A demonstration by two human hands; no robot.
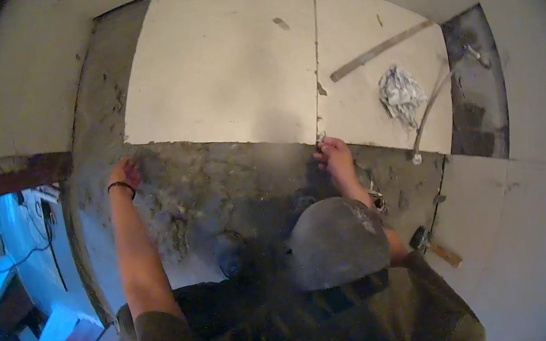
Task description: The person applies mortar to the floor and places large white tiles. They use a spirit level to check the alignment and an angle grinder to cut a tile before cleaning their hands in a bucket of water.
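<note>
Large cream tiles lie ahead of me, a wide left tile [218, 67] and a right tile [374, 102], with a narrow joint between them. My left hand [123, 176], a dark band at its wrist, is by the left tile's near left corner, fingers apart and seemingly holding nothing. At the near end of the joint, my right hand [335, 155] pinches a small pale piece [320, 138] too small to name. Rough grey mortar [178, 183] spreads along the tiles' near edges. A rounded grey shape [338, 245], perhaps my knee, hides part of my right forearm.
On the right tile rest a flat wooden strip [375, 53], crumpled plastic [402, 95] and a thin hose [431, 105]. A metal fitting [477, 56] sits over the dark strip beyond. A tool with a wooden handle [446, 255] lies right of me. Walls border the floor.
</note>
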